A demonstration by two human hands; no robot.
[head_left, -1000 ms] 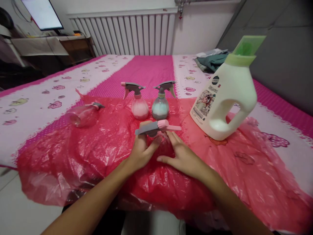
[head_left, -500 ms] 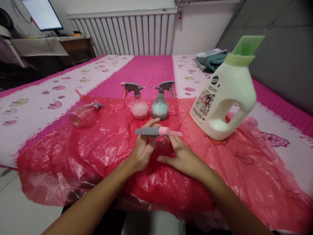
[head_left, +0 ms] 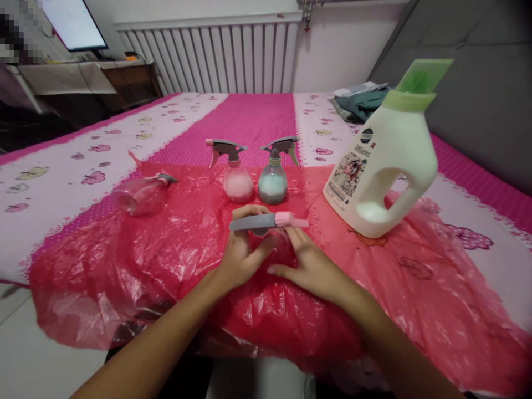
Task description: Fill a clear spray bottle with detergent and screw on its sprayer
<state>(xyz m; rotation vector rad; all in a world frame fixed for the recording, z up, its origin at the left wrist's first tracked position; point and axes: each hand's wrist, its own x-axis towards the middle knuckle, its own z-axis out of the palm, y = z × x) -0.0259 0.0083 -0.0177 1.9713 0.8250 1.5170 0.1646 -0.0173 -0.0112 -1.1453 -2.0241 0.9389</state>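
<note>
Between my hands is a small spray bottle with a grey and pink trigger head (head_left: 266, 220), seen from above. My left hand (head_left: 243, 252) is closed around the neck just under the head. Lower on the right side, my right hand (head_left: 311, 266) curves round the see-through body, its thumb in front. Much of that body is hidden by the head and fingers. Just beyond stand a pink spray bottle (head_left: 238, 183) and a green spray bottle (head_left: 272, 183), both upright and partly filled. An empty-looking pink spray bottle (head_left: 141, 197) lies on its side to the left.
A large white detergent jug (head_left: 374, 166) with a green cap stands on the right. Red plastic sheeting (head_left: 174, 244) covers the front of the bed (head_left: 257, 119). Folded clothes (head_left: 359, 102) lie at the back right, before a radiator (head_left: 216, 61) and wall.
The trigger head has turned slightly in my grip, its pink nozzle pointing a little differently. My left fingers have shifted around the neck; my right hand stays nearly still.
</note>
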